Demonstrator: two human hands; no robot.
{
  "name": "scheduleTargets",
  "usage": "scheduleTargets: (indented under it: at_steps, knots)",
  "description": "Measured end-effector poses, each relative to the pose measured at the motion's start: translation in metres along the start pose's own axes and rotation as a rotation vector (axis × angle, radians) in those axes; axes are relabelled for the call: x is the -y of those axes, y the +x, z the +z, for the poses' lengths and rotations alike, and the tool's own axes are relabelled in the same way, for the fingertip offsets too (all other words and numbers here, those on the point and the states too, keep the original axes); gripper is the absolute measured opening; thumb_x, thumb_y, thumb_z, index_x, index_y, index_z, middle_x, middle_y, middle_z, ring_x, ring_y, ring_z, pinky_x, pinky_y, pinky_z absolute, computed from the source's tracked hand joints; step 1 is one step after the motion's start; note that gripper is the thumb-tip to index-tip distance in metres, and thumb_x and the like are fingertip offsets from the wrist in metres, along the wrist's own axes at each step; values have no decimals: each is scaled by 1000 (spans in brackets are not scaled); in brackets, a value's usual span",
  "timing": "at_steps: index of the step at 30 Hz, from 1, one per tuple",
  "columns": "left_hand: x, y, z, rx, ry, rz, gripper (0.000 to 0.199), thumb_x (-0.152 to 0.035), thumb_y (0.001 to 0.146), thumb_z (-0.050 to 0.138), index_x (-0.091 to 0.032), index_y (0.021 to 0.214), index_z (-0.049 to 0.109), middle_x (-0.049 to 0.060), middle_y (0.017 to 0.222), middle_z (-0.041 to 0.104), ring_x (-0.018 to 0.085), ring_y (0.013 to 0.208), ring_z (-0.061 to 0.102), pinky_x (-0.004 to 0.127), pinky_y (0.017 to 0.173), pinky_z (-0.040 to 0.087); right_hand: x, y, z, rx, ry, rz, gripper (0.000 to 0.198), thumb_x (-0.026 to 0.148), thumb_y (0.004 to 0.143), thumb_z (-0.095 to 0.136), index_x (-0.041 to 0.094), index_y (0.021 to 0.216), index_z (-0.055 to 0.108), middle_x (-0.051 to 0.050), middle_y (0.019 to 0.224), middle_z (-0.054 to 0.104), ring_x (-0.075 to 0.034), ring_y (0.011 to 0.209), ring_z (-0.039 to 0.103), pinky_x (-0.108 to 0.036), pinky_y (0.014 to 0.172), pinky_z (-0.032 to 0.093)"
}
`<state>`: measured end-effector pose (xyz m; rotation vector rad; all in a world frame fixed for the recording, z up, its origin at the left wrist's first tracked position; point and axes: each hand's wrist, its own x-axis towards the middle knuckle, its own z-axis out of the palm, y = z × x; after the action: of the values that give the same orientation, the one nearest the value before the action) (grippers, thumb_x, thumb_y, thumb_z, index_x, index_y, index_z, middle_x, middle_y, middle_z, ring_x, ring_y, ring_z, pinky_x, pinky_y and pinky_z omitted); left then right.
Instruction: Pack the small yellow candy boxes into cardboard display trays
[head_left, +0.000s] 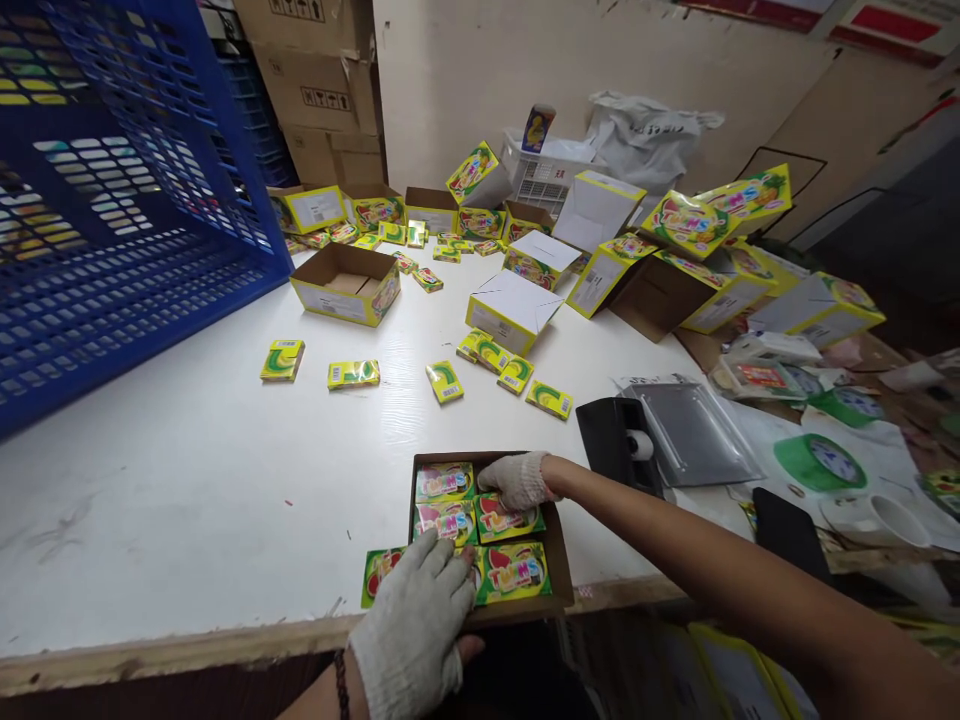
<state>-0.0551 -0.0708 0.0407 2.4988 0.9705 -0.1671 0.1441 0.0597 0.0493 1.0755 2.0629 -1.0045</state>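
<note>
An open cardboard display box stands at the table's front edge, holding several small yellow-green candy boxes printed with fruit. My left hand, in a whitish knit glove with bare fingertips, lies with fingers stretched over the front-left candy boxes. Beneath it, one candy box juts past the display box's left side. My right hand, gloved alike, reaches into the back-right corner with fingers bent together. It touches the upper edge of a watermelon-printed candy box; what its fingertips hold, if anything, is hidden.
Loose candy boxes lie beyond the display box. Further back stand an open carton and several other display cartons. A blue plastic crate is at left. To the right are a black tape dispenser, a clear tray and green tape.
</note>
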Motion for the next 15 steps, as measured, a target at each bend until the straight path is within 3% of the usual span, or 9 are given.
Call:
scheduleTargets:
  at_steps: [4,8,12,15]
  knots:
    - [0,1,-3,28,-2,-2,60,-51,83,60,-14,131,58,17,138,56,37,129,47,59,113,28,-8,5,-5,30,132,24,36,21,73,65,13,109,68,-7,98,71,-21,80,65,-27,63,46]
    - [0,2,-1,23,-3,0,58,-50,84,60,-14,130,59,16,136,57,37,129,47,59,115,25,-17,-2,-6,78,269,-18,35,19,76,63,14,111,66,-2,91,70,-15,76,63,-23,64,47]
    - [1,2,1,35,-3,-3,57,-49,84,59,-15,130,59,15,137,57,37,129,47,57,116,24,-19,-15,-2,40,378,-138,44,15,77,62,15,121,59,-1,102,69,-14,85,62,-21,71,48]
    - [2,2,2,12,8,7,57,-49,83,61,-16,130,60,15,136,57,36,127,49,57,116,26,-12,-16,-1,-13,239,-122,40,14,76,62,15,116,62,-4,108,69,-16,89,63,-22,72,49]
